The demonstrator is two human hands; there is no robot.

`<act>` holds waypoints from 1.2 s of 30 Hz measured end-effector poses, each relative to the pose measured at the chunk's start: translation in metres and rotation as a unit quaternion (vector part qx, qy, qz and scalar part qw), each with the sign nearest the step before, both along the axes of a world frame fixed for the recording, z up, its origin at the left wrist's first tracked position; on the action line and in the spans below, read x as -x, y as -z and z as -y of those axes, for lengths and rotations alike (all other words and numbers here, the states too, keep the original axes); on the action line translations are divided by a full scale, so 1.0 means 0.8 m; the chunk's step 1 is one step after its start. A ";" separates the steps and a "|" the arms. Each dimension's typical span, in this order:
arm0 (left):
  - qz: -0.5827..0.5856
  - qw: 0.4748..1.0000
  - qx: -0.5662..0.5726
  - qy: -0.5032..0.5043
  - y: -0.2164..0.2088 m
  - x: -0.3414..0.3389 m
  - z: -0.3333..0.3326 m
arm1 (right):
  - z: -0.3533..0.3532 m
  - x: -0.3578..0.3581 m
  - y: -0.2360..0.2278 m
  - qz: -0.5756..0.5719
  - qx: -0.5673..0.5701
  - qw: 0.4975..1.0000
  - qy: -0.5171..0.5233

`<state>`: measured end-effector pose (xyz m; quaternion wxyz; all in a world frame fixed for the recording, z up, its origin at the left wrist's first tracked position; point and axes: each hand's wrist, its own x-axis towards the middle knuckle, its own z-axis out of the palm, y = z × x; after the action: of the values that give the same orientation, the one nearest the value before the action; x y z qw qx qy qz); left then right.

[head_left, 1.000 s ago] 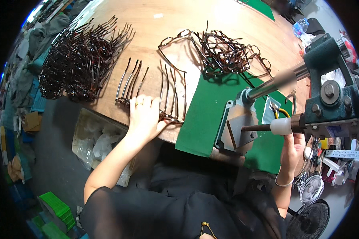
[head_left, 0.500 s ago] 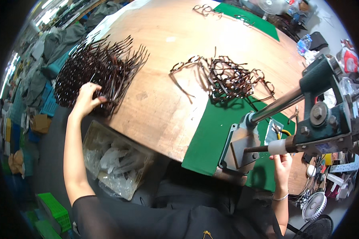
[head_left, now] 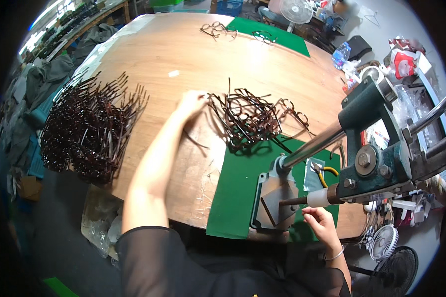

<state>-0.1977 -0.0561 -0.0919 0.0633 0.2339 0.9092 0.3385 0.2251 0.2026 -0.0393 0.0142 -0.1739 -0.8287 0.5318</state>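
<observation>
Left hand (head_left: 191,104) has reached the tangled eyeglass frames (head_left: 255,120), grip unclear; right hand (head_left: 322,223) half-curled, empty.

Two eyeglass-frame heaps (head_left: 84,133) (head_left: 248,119), two green mats (head_left: 230,198) (head_left: 287,38), one press (head_left: 365,158)

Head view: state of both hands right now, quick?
Left hand: at the left edge of the eyeglass frames; grip cannot be told.
Right hand: partly open, nothing visible in it.
</observation>
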 end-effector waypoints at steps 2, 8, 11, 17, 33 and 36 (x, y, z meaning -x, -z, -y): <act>0.143 0.985 -0.037 -0.086 -0.019 -0.009 0.020 | -0.013 -0.019 0.000 0.045 0.048 0.997 0.033; 0.172 0.917 -0.341 -0.114 -0.109 -0.165 0.100 | -0.013 -0.014 0.032 -0.015 -0.225 0.974 -0.015; 0.076 0.841 -0.503 -0.183 -0.071 -0.214 0.098 | 0.004 0.004 0.037 -0.009 -0.419 0.905 -0.064; 0.057 0.802 -0.495 -0.330 0.028 -0.275 0.101 | 0.025 -0.005 0.041 -0.069 -0.434 0.895 -0.074; 0.403 0.801 -0.443 -0.015 -0.115 -0.367 0.084 | -0.012 0.005 0.067 -0.088 -0.266 0.959 0.041; 0.371 0.711 -0.579 -0.144 -0.100 -0.366 0.047 | -0.014 0.006 0.067 -0.066 -0.232 0.970 0.037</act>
<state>0.0950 -0.0936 -0.0120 0.1981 -0.0534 0.4608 0.8634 0.2199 0.2139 -0.0929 0.1288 -0.1608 -0.9195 0.3349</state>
